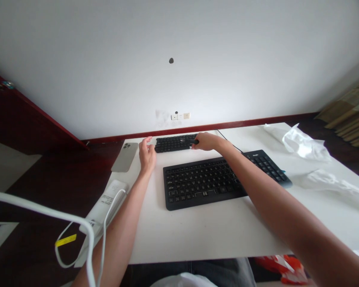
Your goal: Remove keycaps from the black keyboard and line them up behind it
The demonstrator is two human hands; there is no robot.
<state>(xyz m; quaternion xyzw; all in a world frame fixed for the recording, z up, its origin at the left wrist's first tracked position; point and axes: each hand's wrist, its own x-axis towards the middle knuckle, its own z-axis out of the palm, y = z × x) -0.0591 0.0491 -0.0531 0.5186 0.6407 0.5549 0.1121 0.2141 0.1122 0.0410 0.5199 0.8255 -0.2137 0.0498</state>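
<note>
black key block (171, 144): between my hands | probably light, hard, loose pieces; pinch by sides | my right hand (206, 141): closed round dark tool (194, 141) | my left hand (147, 154): half-open, seemingly empty, beside block's left end | keyboard (202, 191): below right forearm

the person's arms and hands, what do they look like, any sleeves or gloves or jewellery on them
The left arm and right arm show no sleeves. The left hand and right hand wear no gloves, and neither wrist has a watch or band. No rings can be made out.
</note>
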